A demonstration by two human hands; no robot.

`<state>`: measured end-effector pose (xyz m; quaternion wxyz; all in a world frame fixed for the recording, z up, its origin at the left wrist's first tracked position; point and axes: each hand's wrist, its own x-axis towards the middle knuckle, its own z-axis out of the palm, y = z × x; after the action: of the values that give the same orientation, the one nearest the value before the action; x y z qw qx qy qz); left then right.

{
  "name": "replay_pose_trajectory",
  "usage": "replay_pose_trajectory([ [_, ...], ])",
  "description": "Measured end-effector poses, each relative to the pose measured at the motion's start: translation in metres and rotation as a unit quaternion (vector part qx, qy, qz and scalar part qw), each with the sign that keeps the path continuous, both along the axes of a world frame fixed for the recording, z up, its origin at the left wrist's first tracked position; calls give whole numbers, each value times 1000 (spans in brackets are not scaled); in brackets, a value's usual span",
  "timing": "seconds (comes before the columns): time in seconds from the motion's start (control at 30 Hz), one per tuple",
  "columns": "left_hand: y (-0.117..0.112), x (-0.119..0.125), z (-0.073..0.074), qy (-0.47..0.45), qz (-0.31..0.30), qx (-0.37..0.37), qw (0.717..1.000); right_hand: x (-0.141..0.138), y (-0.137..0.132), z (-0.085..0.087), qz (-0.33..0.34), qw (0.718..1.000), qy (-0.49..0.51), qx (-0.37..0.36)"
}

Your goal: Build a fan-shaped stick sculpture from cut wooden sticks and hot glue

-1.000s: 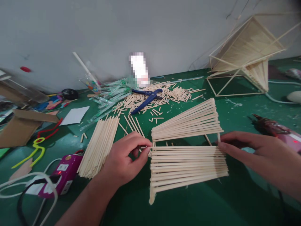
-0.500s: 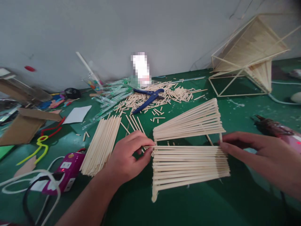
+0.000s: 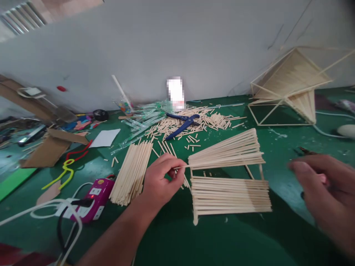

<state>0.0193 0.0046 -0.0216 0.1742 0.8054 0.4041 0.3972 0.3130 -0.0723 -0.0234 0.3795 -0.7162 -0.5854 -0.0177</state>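
My left hand [image 3: 165, 176] is closed in a pinch on the end of a thin wooden stick [image 3: 186, 166], at the left side of a stick frame. The frame has an upper slatted panel [image 3: 227, 150] and a lower slatted panel [image 3: 231, 195], joined by short uprights with a gap between them. The held stick lies along the near edge of the upper panel. Off to the right, my right hand [image 3: 324, 192] is smeared by motion, over a glue gun [image 3: 303, 150] whose dark nozzle and a bit of pink body show. Whether the fingers grip it is unclear.
A bundle of sticks [image 3: 131, 171] lies left of my left hand, near a magenta power strip [image 3: 95, 199] with cables. Behind are blue cutters [image 3: 183, 125] on a pile of cut stick pieces [image 3: 216, 120]. A larger stick structure [image 3: 291, 88] stands back right.
My right hand has left the frame's right end and moved right to the glue gun. My left hand has shifted the held stick up against the upper panel. The view has tilted slightly.
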Motion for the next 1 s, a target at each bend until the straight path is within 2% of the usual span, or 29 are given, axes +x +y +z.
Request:
replay_pose_trajectory([
  [0.07,-2,1,0,-3,3,15,1000,-9,0,10,69,995,-50,54],
  [0.17,-5,3,-1,-7,-3,33,999,-31,9,27,241,954,-139,107],
  [0.23,-7,4,-2,-15,-10,53,998,-50,21,36,316,931,-157,96],
  [0.3,-8,4,-4,-22,-12,68,997,-70,37,41,344,921,-169,71],
  [0.37,-8,5,-6,-27,-7,78,997,-87,52,42,369,913,-166,39],
  [0.47,-8,5,-9,-36,8,99,994,-102,69,37,434,887,-159,-7],
  [0.53,-7,5,-9,-39,10,118,992,-106,75,33,448,878,-169,-23],
  [0.77,-5,5,-11,-24,10,149,988,-105,74,24,426,886,-179,-43],
  [1.0,-8,3,-8,11,3,164,986,-108,72,18,403,899,-168,12],
])
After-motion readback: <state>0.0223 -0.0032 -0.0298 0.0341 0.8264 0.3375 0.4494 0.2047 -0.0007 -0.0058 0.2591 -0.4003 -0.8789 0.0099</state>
